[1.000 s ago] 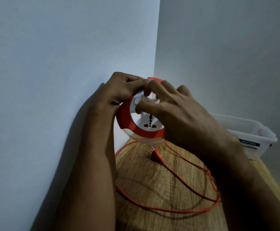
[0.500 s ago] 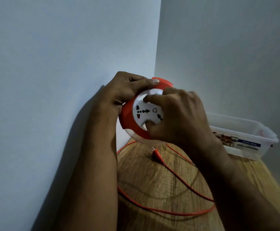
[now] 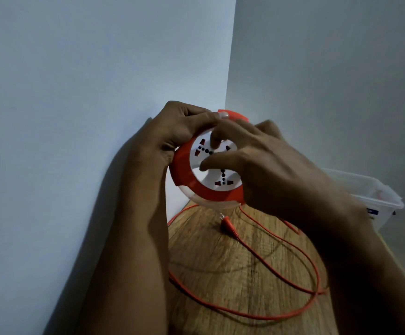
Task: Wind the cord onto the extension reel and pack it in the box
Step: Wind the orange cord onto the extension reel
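The far right part of the extension reel [image 3: 196, 187] is hidden behind the right hand [image 3: 273, 170], and its upper edge is covered by the left hand [image 3: 172, 134]. The reel is held up in the air above the wooden table [image 3: 220, 274], in the corner of the walls. Its red rim is gripped by the curled left fingers; the white socket face is touched by the bent right fingers. The cord [image 3: 269, 315] lies loose on the table, with the plug [image 3: 228, 224] near the reel. The clear plastic box [image 3: 377, 197] is partly covered by the right wrist; its blue label cannot be read
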`<state>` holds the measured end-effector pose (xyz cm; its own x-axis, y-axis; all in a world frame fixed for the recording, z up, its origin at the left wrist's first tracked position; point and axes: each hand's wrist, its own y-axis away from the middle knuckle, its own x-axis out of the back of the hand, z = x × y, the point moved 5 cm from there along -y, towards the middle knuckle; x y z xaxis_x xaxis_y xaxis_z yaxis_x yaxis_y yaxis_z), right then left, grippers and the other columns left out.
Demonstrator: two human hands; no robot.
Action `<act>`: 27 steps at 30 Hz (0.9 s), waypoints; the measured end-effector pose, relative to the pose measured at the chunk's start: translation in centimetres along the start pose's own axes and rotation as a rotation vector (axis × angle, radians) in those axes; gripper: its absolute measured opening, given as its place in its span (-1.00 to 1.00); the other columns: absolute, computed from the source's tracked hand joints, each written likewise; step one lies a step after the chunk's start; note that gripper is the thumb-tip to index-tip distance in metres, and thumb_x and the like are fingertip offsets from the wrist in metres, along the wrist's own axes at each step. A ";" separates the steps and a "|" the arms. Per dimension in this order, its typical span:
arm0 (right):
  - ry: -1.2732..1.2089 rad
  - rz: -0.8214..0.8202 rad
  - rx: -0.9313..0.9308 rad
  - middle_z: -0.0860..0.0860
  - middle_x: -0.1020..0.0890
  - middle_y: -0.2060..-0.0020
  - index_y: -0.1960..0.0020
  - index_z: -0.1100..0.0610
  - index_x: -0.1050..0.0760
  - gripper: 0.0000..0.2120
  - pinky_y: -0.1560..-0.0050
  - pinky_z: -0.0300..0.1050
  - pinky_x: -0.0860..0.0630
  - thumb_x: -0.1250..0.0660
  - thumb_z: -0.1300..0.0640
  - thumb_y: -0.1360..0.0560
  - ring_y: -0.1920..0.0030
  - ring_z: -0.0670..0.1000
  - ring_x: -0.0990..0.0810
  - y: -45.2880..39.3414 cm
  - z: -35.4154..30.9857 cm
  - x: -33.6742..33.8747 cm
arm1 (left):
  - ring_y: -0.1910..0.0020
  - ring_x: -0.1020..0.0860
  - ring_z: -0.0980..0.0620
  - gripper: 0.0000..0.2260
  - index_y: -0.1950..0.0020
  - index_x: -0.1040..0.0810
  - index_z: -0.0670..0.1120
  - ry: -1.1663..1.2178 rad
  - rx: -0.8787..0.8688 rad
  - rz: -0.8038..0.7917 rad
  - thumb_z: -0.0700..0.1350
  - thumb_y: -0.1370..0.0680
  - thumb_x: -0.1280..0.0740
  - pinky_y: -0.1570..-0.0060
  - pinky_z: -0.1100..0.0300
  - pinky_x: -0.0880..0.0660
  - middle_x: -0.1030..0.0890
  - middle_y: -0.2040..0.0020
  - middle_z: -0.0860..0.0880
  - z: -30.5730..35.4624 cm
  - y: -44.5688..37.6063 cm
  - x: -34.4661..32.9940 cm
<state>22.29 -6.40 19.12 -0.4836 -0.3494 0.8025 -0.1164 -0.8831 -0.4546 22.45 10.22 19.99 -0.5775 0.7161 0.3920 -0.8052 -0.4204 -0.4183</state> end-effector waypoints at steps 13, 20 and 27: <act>-0.021 0.223 -0.127 0.12 -0.51 -0.17 -0.23 -0.06 -0.59 -0.42 0.05 -0.07 -0.34 -0.53 -0.11 -0.21 -0.01 0.14 -0.56 -0.3 1.1 -1.8 | 0.34 -0.70 0.15 -0.83 0.18 -0.73 0.10 0.016 -0.006 -0.038 0.13 -0.53 -0.44 0.33 0.28 -0.57 -0.75 0.25 0.08 0.4 0.0 -0.6; -0.132 0.296 -0.307 0.07 -0.62 0.04 -0.21 0.06 -0.58 -0.45 0.22 -0.22 -0.35 -0.41 -0.25 -0.35 0.27 0.02 -0.52 -0.5 0.2 -1.4 | 0.22 -0.72 0.02 -0.78 0.11 -0.74 0.08 0.050 0.027 -0.011 0.21 -0.49 -0.46 0.23 0.18 -0.60 -0.75 0.24 0.08 -0.3 -0.3 -0.1; -0.131 0.230 -0.006 0.04 -0.47 -0.19 -0.17 -0.07 -0.59 -0.59 0.06 0.03 -0.51 -0.50 0.16 -0.36 -0.06 0.08 -0.54 0.7 0.3 2.5 | 0.32 -0.70 0.01 -0.84 0.20 -0.72 0.03 0.023 0.014 -0.036 0.03 -0.55 -0.45 0.35 0.23 -0.56 -0.73 0.29 0.02 -0.5 0.0 0.1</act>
<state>21.28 -8.00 20.94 -0.3814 -0.5786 0.7210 -0.0220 -0.7740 -0.6328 22.44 10.60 19.59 -0.5453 0.7431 0.3878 -0.8271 -0.4020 -0.3928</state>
